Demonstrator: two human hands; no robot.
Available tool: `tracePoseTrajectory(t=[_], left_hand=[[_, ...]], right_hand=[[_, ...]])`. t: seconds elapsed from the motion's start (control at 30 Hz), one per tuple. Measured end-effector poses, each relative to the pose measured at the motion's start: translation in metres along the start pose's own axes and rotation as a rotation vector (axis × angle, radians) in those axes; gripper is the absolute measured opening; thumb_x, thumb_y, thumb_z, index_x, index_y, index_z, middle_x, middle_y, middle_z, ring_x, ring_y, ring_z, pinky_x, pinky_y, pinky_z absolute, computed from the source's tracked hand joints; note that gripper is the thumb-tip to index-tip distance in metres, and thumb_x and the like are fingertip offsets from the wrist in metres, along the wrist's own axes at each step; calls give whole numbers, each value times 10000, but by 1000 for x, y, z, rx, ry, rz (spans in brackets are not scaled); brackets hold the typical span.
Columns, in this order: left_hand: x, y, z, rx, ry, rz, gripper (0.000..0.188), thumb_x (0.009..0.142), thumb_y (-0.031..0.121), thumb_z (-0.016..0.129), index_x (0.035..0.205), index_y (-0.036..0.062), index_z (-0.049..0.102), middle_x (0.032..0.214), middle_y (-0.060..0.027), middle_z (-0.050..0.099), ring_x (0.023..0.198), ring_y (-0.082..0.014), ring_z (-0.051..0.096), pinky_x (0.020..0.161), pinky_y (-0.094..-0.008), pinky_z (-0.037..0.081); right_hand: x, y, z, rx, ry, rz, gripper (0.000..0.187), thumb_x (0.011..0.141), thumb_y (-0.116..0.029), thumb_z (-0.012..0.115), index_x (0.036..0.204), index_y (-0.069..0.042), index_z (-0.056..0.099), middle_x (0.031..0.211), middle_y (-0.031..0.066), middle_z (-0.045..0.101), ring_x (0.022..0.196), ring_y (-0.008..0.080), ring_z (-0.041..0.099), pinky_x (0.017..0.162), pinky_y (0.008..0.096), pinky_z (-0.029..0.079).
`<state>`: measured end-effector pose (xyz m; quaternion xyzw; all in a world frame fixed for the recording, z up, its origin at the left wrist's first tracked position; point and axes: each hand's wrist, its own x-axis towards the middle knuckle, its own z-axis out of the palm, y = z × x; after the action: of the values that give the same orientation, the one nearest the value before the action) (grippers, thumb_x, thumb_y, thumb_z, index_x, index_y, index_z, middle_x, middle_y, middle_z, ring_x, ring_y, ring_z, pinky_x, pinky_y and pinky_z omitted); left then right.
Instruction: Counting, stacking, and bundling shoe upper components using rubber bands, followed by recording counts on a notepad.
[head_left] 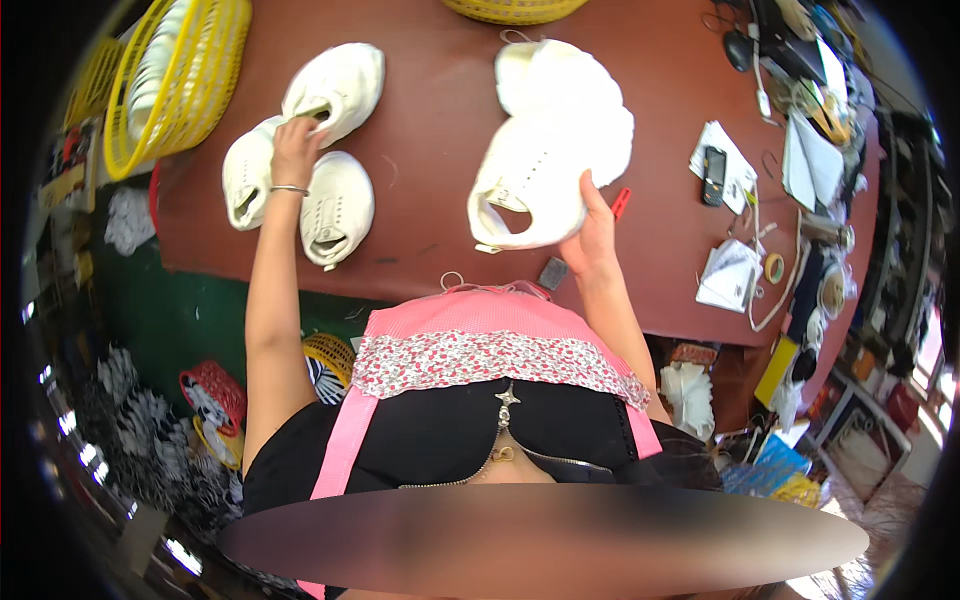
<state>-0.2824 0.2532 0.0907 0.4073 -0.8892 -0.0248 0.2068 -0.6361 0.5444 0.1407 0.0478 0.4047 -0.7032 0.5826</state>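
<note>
My left hand reaches over a small group of white shoes, its fingers closed at the opening of the farthest white shoe. Under and beside that hand lie a second white shoe and a third white shoe, toe pointing away from me. On the right, my right hand grips the side of a near white shoe, thumb on top and the other fingers hidden beneath. Behind it and touching it lies another white shoe, its outline washed out by glare.
All this is on a reddish-brown table. Yellow baskets with white pieces stand at the far left. A red tool and a dark grey block are near my right hand. A phone, papers and tape lie farther right.
</note>
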Motion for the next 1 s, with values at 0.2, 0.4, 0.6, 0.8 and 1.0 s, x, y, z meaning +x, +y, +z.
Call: tracePoseTrajectory(t=[0.2, 0.4, 0.6, 0.8, 1.0], left_hand=[[13, -9, 37, -162, -62, -301, 260, 893, 301, 707, 956, 59, 636, 963, -136, 658, 901, -345, 577, 823, -421, 453], [8, 191, -45, -641, -62, 89, 301, 817, 222, 769, 1073, 93, 678, 1021, -71, 648, 1017, -262, 571, 957, -425, 424], [-44, 241, -47, -627, -121, 128, 302, 762, 255, 813, 1006, 119, 699, 925, -33, 666, 870, -260, 619, 1050, -480, 391], [-156, 152, -73, 7, -10, -40, 299, 778, 201, 799, 1040, 125, 677, 929, -24, 654, 925, -232, 617, 1062, -522, 389], [-213, 63, -51, -27, -188, -389, 256, 845, 156, 730, 1083, 109, 647, 1132, -59, 620, 1068, -316, 580, 985, -508, 421]], right_hand=[[4, -3, 26, 139, -56, 15, 586, 1050, -381, 435, 1471, 17, 348, 1484, 168, 450, 1361, 310, 447, 1142, 470, 358], [9, 4, 32, 206, 44, 42, 534, 1057, -346, 432, 1450, 11, 373, 1463, 157, 470, 1354, 306, 452, 1138, 473, 362], [18, 1, 6, -203, -49, 25, 488, 1024, -253, 527, 1442, -33, 405, 1404, 132, 509, 1254, 230, 519, 1055, 422, 439], [80, -76, -181, -791, 320, -414, 874, 812, -79, 765, 1524, -5, 264, 1540, 178, 346, 1375, 274, 391, 1093, 417, 393], [155, -81, -151, -1005, -31, -266, 1102, 732, -171, 854, 1538, 61, 139, 1541, 262, 312, 1437, 347, 304, 1159, 436, 296]])
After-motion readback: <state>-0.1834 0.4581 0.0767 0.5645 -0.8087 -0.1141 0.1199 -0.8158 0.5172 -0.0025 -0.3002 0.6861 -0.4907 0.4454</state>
